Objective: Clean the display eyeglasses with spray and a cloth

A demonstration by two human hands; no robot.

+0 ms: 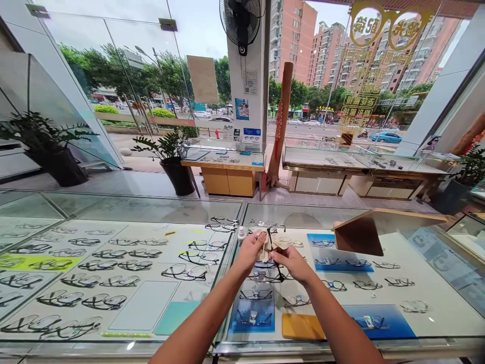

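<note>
A pair of dark glasses [269, 239] is held up between a person's two bare hands, its slim dark arms showing above and below the fingers; the lenses are mostly hidden. The left hand [250, 248] is closed, pinching a crumpled beige cloth [265, 254] against the glasses. The right hand [292, 262] grips the glasses between thumb and fingers. Just left of the left hand stands a small white bottle [241, 234]. Beneath both hands is a glass display counter [401, 323]. Below the right hand, nearer the body, lies a mustard-coloured flat item [302, 326]; to that hand's right, a brown wooden stand [359, 236] is tilted. Left of the left hand, eyeglass frames [184, 273] lie in rows. Well beyond both hands, a potted plant [179, 176] stands on the floor.
</note>
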